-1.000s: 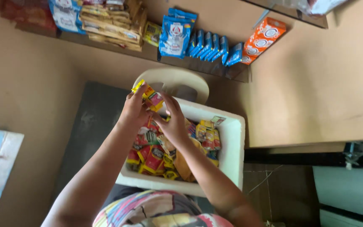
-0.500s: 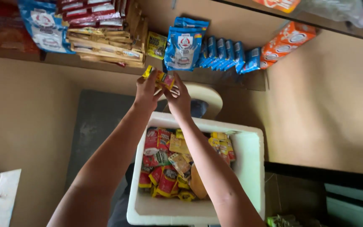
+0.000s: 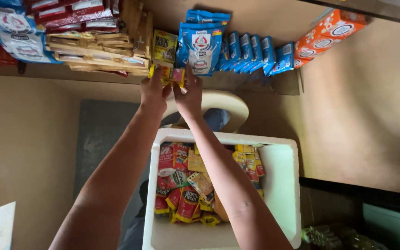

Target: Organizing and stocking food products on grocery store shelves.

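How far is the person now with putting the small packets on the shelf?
Looks done: the shelf already holds rows of blue pouches, orange packs and flat yellow packets. In hand: left hand and right hand hold small yellow sachets at the shelf edge. Left: the white foam box is full of mixed sachets.

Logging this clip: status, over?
Left hand and right hand both grip small yellow sachets at shelf. Blue pouches close behind. Path unobstructed.
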